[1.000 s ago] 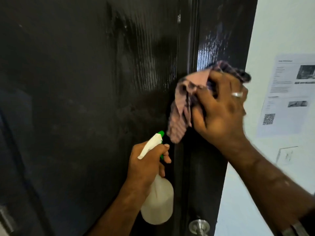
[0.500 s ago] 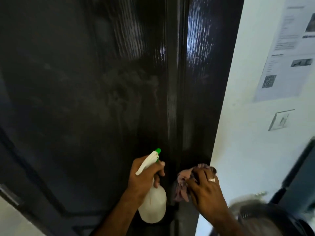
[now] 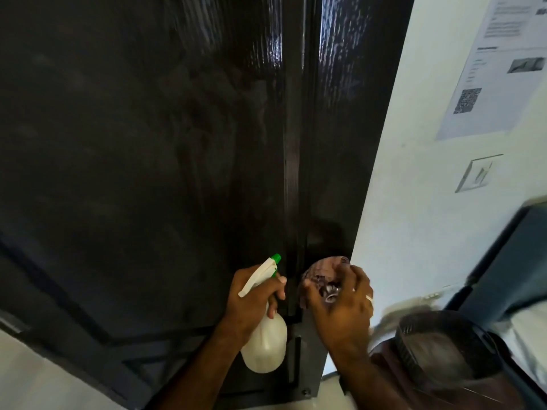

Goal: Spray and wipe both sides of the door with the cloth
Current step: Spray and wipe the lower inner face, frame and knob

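A tall dark glossy door fills the left and middle of the view, with wet streaks near its top. My left hand grips a white spray bottle with a green nozzle, held upright close to the door. My right hand holds a bunched pink checked cloth against the lower part of the door's right strip, near its edge. A ring shows on that hand. Part of the cloth is hidden under my fingers.
A white wall runs to the right of the door, with a printed paper sheet and a wall switch on it. A dark round bin stands low at the right. Pale floor shows at the bottom left.
My right hand has carried the cloth from high on the door's right strip down to its lower part. The view has tilted down. My left hand still holds the bottle.
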{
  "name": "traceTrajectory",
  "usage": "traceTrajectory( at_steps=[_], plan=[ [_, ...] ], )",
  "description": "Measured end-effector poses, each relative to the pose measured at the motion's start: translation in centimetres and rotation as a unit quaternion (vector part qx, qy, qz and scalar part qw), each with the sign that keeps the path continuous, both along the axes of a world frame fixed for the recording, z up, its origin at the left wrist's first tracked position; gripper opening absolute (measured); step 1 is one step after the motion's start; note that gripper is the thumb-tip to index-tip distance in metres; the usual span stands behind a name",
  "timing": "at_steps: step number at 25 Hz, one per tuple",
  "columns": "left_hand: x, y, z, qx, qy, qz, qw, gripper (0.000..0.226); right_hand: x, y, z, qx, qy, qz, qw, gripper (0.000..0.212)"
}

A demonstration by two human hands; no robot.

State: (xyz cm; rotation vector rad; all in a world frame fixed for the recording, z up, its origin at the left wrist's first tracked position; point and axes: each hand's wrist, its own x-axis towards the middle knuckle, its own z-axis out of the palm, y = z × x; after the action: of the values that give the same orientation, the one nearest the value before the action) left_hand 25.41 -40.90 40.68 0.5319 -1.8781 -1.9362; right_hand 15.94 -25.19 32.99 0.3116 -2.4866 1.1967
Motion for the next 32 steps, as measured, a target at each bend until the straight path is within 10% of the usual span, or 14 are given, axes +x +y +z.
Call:
traceTrajectory(
  at_steps=[5, 9, 10, 12, 14, 16, 18, 19, 22, 24, 27, 30, 32],
  plan=[
    [0.5, 0.2, 0.0, 0.009, -0.017, -0.003, 1.000, 0.017, -2.0, -1.5, -3.4, 0.151, 0.072, 0.059, 0.984, 0.071],
    [-0.4, 0.7, 0.9, -0.010, -0.013, -0.017, 1.000, 0.007, -1.4, -3.4, -3.1, -0.175, -0.131, -0.019, 0.976, 0.070],
    [-0.7, 0.8, 1.1, -0.007, -0.014, -0.015, 1.000, 0.012, -1.8, -4.0, -2.8, -0.326, -0.205, -0.032, 0.922, 0.062],
    [-1.1, 1.2, 1.4, -0.003, -0.013, -0.017, 1.000, 0.016, -3.1, -4.6, -1.8, -0.628, -0.343, 0.017, 0.699, 0.041],
    [-1.2, 1.5, 1.3, 0.006, -0.014, -0.012, 1.000, 0.017, -4.0, -4.3, -1.2, -0.717, -0.414, 0.040, 0.560, 0.032],
    [-1.3, 1.6, 0.7, 0.016, -0.024, -0.004, 1.000, 0.016, -3.8, -3.9, -1.0, -0.609, -0.386, 0.040, 0.692, 0.046],
    [-1.4, 1.5, -0.4, 0.024, -0.043, 0.003, 0.999, 0.013, -2.8, -2.8, -1.9, -0.285, -0.191, 0.039, 0.939, 0.051],
    [-1.4, 1.5, -1.0, 0.029, -0.053, 0.009, 0.998, 0.014, -2.5, -2.0, -2.6, -0.095, -0.053, 0.064, 0.992, 0.044],
    [-1.0, 1.8, -2.4, 0.044, -0.082, 0.018, 0.996, 0.018, -3.3, 1.2, -5.0, 0.272, 0.204, 0.171, 0.925, 0.054],
    [-0.6, 2.1, -2.8, 0.044, -0.082, 0.019, 0.995, 0.011, -3.3, 2.2, -5.2, 0.265, 0.177, 0.195, 0.928, 0.061],
    [0.0, 2.6, -3.7, 0.048, -0.085, 0.023, 0.995, 0.012, -0.5, 0.3, -3.7, -0.184, -0.122, 0.091, 0.971, 0.060],
    [0.3, 2.7, -4.5, 0.047, -0.098, 0.017, 0.994, 0.020, 0.8, -0.7, -2.4, -0.619, -0.306, -0.006, 0.723, 0.031],
    [0.3, 2.7, -4.7, 0.036, -0.095, 0.008, 0.995, 0.016, 1.1, 0.6, -2.4, -0.636, -0.333, -0.031, 0.696, 0.012]
  ],
)
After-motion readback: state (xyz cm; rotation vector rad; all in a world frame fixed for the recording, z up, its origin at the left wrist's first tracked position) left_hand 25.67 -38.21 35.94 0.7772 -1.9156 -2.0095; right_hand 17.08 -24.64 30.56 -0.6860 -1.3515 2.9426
